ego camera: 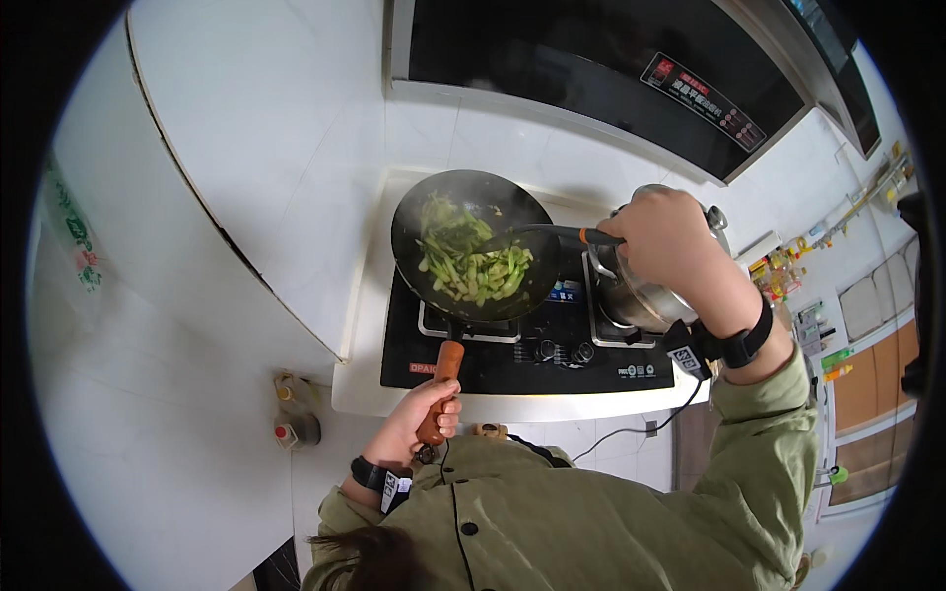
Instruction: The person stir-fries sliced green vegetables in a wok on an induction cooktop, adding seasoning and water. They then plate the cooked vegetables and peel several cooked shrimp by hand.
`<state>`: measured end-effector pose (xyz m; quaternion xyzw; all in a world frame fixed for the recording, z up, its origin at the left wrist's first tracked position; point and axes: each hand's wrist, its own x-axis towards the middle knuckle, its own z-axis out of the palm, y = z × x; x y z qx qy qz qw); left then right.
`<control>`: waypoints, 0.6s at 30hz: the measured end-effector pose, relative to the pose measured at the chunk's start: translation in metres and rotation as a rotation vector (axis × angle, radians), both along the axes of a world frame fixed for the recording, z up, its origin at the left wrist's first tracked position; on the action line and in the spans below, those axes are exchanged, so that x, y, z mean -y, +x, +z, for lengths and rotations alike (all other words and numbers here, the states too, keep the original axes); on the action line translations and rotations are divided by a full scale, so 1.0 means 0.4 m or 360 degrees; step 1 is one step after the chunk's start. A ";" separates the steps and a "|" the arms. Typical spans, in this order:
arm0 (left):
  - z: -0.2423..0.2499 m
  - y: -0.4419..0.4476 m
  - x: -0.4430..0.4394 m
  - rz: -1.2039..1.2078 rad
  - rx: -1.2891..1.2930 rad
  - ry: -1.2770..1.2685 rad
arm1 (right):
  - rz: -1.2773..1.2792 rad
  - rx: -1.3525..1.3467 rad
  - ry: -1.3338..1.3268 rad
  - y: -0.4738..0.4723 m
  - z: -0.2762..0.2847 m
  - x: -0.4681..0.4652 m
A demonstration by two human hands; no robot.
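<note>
My left hand (pixel 432 414) is wrapped around the brown handle (pixel 448 362) of a dark wok (pixel 477 188). The wok stands on the left burner of a black glass gas stove (pixel 473 369). Chopped green vegetables (pixel 477 266) lie heaped in it, and steam rises from its far left side. In my right hand (pixel 658 233) is a black cooking spatula (pixel 565 231) with an orange ring on its handle. Its head reaches into the vegetables and is partly hidden among them. That hand is above a lidded steel pot (pixel 635 303) on the right burner, covering part of it.
A black range hood (pixel 554 74) overhangs the stove's back. White wall panels (pixel 295 148) rise close on the left. Bottles (pixel 780 273) stand along the right side. Two jugs (pixel 295 428) sit low at the left. A black cable (pixel 628 430) hangs from my right wrist.
</note>
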<state>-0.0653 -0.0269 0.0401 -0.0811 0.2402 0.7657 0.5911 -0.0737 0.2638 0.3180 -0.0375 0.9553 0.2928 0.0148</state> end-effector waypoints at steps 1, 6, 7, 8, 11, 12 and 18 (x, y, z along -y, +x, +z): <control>0.000 0.002 0.001 0.0014 -0.0003 0.0005 | -0.0079 0.0111 0.0092 -0.014 0.009 0.007; 0.006 0.002 -0.002 0.0036 0.0000 -0.0016 | -0.0043 0.0277 0.0293 -0.065 0.027 0.046; 0.007 0.006 -0.001 0.0051 0.0006 -0.0019 | -0.0063 0.0336 0.0318 -0.066 0.027 0.051; 0.007 0.005 -0.002 0.0052 -0.0001 -0.0024 | -0.0085 0.0387 0.0349 -0.067 0.023 0.054; 0.006 0.009 -0.002 0.0054 0.0007 -0.0034 | -0.0186 0.0474 0.0289 -0.071 -0.020 0.056; 0.005 0.008 -0.002 0.0051 0.0008 -0.0025 | -0.0208 0.0494 0.0205 -0.075 -0.044 0.054; 0.005 0.009 -0.006 0.0057 0.0024 -0.0021 | -0.0194 0.0298 0.0049 -0.124 -0.156 0.003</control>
